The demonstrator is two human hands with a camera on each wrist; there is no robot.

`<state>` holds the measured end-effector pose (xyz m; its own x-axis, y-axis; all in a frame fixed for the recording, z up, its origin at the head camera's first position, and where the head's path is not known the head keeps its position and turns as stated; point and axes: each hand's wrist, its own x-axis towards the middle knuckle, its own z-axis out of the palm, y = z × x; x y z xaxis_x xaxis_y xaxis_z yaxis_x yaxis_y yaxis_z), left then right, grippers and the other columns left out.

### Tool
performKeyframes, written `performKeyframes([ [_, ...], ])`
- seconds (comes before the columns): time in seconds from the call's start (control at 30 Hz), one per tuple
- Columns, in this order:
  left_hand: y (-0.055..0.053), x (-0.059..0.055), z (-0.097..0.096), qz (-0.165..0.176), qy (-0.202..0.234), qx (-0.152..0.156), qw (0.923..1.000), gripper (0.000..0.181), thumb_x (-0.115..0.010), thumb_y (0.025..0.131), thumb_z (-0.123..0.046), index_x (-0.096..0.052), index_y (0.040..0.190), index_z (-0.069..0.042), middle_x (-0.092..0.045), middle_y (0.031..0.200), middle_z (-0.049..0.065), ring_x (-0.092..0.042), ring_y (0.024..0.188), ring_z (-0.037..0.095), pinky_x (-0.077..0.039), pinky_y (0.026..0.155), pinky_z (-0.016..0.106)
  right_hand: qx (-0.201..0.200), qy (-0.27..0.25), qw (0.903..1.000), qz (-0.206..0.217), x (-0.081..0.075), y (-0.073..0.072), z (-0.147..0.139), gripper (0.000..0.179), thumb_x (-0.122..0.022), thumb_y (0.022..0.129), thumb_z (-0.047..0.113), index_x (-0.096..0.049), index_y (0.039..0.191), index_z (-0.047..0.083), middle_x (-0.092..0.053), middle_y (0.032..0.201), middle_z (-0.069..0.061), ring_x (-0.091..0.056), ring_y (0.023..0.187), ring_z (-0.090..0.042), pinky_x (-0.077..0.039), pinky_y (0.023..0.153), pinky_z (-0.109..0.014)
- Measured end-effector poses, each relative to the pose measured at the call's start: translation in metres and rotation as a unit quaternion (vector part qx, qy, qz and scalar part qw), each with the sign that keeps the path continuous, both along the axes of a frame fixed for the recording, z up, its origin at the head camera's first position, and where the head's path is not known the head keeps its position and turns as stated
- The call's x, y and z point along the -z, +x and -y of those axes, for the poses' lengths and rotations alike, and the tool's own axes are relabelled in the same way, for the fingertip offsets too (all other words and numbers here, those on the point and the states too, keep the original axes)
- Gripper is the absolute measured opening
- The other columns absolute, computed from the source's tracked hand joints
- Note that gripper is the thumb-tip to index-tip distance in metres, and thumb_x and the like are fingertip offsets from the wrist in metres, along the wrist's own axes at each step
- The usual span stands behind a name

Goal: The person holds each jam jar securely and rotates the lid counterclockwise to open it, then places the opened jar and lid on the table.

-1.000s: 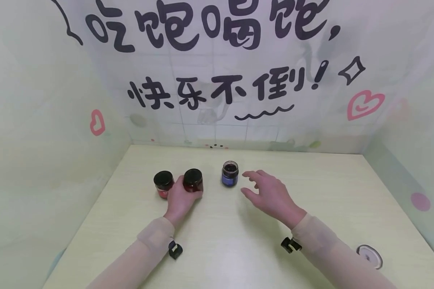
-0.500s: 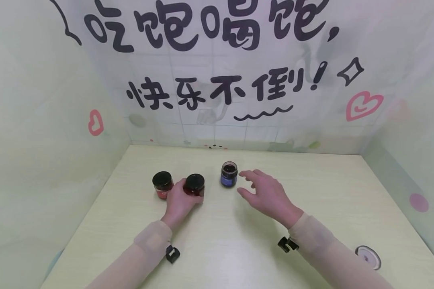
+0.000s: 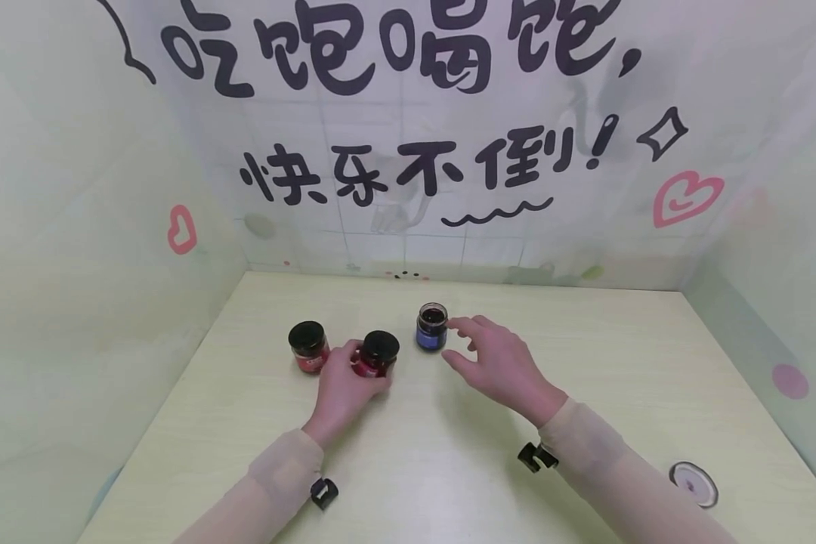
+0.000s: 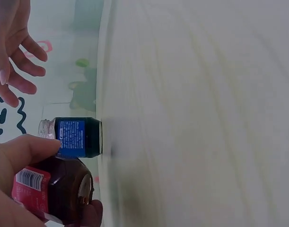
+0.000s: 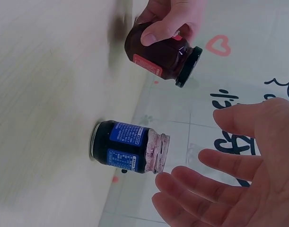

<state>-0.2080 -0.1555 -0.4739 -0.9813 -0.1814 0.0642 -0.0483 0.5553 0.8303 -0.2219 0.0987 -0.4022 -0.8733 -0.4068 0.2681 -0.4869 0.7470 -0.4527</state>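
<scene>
My left hand grips a dark red jam jar with a red label and a black lid on. In the right wrist view this gripped jar is tilted, its base off the table. Uncapped, a dark jam jar with a blue label stands upright to its right; its glass mouth has smears. My right hand hovers beside that blue-labelled jar, fingers spread and loosely bent around nothing, fingertips close to the rim. A second red-labelled jam jar, lid on, stands just left of my left hand.
A round lid lies on the table at the right front, its pale inside up. A printed cloth wall closes off the back of the pale table, with more cloth on both sides.
My left hand has carried the red-labelled jar to the right, away from the other red-labelled jar, and it has tilted. My right hand has shifted slightly left toward the blue-labelled jar.
</scene>
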Motion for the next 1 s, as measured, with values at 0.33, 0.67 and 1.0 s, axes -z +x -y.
performKeyframes([
  [0.33, 0.013, -0.006, -0.01, -0.008, 0.018, 0.019, 0.9996, 0.057, -0.09, 0.072, -0.019, -0.066, 0.122, -0.008, -0.069, 0.108, 0.008, -0.063, 0.1, 0.025, -0.051, 0.089, 0.045, -0.005, -0.004, 0.9999, 0.013, 0.002, -0.004, 0.002, 0.045, -0.07, 0.093, 0.039, -0.064, 0.133, 0.019, -0.067, 0.108, 0.002, -0.064, 0.086, -0.014, -0.052, 0.067, -0.034],
  [0.67, 0.023, -0.01, -0.021, 0.019, 0.037, 0.054, 0.9977, 0.059, -0.092, 0.073, -0.029, -0.068, 0.124, -0.009, -0.071, 0.107, 0.004, -0.065, 0.096, 0.019, -0.055, 0.085, 0.039, -0.01, -0.032, 0.998, 0.054, -0.001, -0.005, 0.007, 0.045, -0.065, 0.097, 0.045, -0.065, 0.132, 0.017, -0.068, 0.11, 0.003, -0.065, 0.086, -0.011, -0.053, 0.072, -0.035],
  [1.0, 0.031, -0.017, -0.032, 0.026, 0.037, 0.07, 0.9965, 0.06, -0.093, 0.07, -0.035, -0.069, 0.118, -0.01, -0.071, 0.1, 0.001, -0.064, 0.088, 0.016, -0.055, 0.078, 0.035, -0.005, -0.058, 0.9921, 0.111, -0.003, -0.005, 0.009, 0.059, -0.042, 0.101, 0.064, -0.065, 0.133, 0.02, -0.07, 0.113, 0.005, -0.064, 0.086, -0.011, -0.052, 0.071, -0.036],
])
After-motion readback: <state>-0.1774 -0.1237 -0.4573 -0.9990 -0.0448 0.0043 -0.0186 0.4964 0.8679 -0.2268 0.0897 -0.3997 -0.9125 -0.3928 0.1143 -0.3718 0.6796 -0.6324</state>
